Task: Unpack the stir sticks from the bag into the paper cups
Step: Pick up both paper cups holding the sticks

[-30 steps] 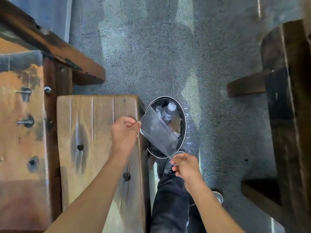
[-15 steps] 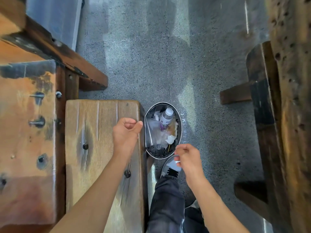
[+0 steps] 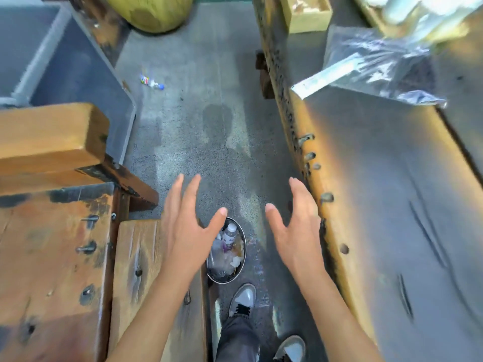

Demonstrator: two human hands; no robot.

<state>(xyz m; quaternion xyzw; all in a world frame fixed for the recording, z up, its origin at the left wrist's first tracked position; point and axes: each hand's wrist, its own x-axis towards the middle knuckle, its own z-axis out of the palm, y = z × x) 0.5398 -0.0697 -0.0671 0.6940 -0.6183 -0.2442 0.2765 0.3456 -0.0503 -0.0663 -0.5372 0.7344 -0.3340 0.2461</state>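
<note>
My left hand (image 3: 187, 226) and my right hand (image 3: 296, 231) are both raised with fingers spread and nothing in them, above the floor. Below and between them stands a round metal waste bin (image 3: 241, 267) holding a plastic bottle (image 3: 230, 232) and crumpled clear plastic. On the wooden table at the upper right lies a clear plastic bag (image 3: 371, 64), blurred; I cannot tell what it contains. No paper cups can be made out clearly.
A wooden bench (image 3: 146, 270) is under my left forearm. The long table edge (image 3: 305, 152) runs along the right. A small wooden box (image 3: 307, 14) sits at the table's far end. A wrapper (image 3: 150, 82) lies on the floor. My shoes (image 3: 241, 299) are beside the bin.
A clear empty bag held in both hands over the bin has been let go into it. Both hands opened and lifted, and the view swung up toward the table.
</note>
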